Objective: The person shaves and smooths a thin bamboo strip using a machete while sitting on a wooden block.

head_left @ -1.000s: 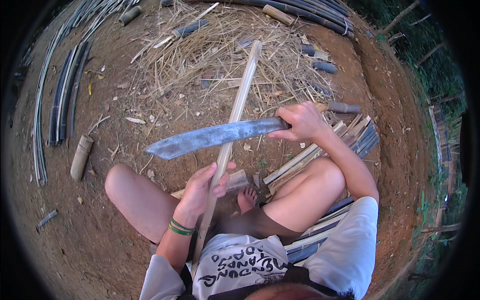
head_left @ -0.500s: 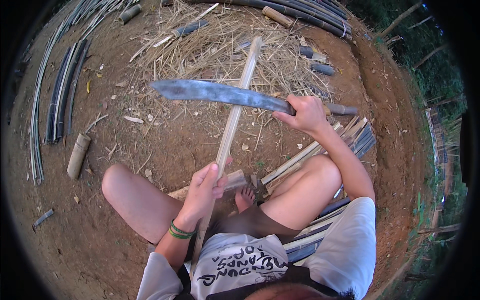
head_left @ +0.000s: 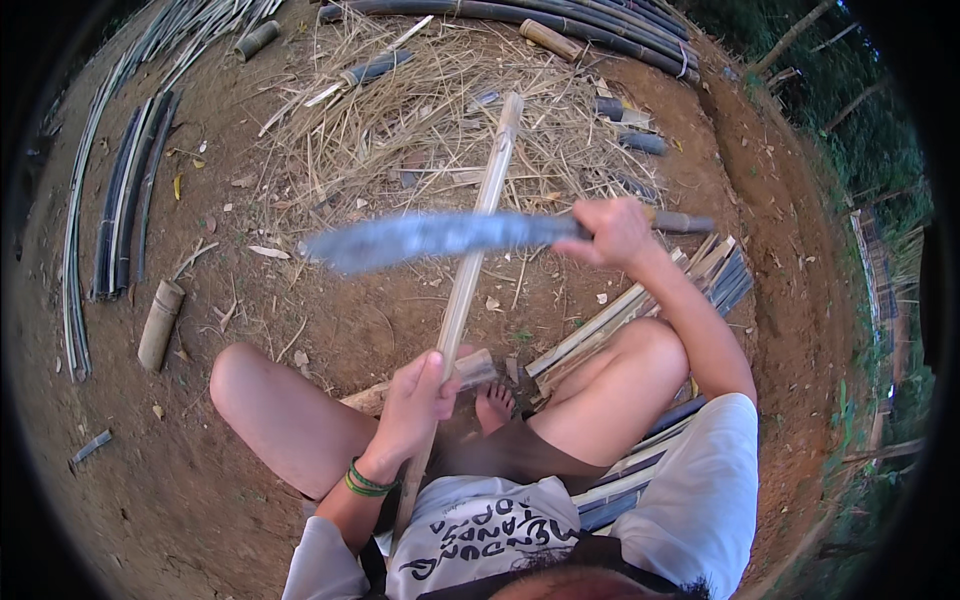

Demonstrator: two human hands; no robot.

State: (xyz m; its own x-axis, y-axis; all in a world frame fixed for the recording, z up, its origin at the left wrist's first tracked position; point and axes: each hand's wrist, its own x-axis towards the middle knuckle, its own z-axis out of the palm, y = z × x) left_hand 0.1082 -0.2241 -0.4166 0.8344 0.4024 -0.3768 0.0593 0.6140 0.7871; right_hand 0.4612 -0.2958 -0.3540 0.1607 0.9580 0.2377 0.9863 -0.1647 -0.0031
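My left hand [head_left: 413, 405] is wrapped round a long split bamboo strip [head_left: 463, 285] that slants up and away from my lap. Its far end rises over the pile of shavings. In my right hand [head_left: 612, 235] is a machete [head_left: 425, 240], held by the handle with its blade pointing left. The blade lies across the strip above my left hand and is smeared by motion; whether it touches the strip I cannot tell. Between my legs on the ground rests a short piece of bamboo [head_left: 365, 401], partly hidden by the left hand.
Straw-like shavings [head_left: 440, 120] cover the ground ahead. Dark bamboo poles [head_left: 470, 10] lie beyond them. Split strips [head_left: 590, 320] are stacked beside my right leg, with dark slats [head_left: 120, 200] at the left. A bamboo section [head_left: 160, 325] lies near my left knee.
The machete has come down along the strip toward me, its tip dropping lower. The strip's far end has sunk slightly. Both hands keep their grip.
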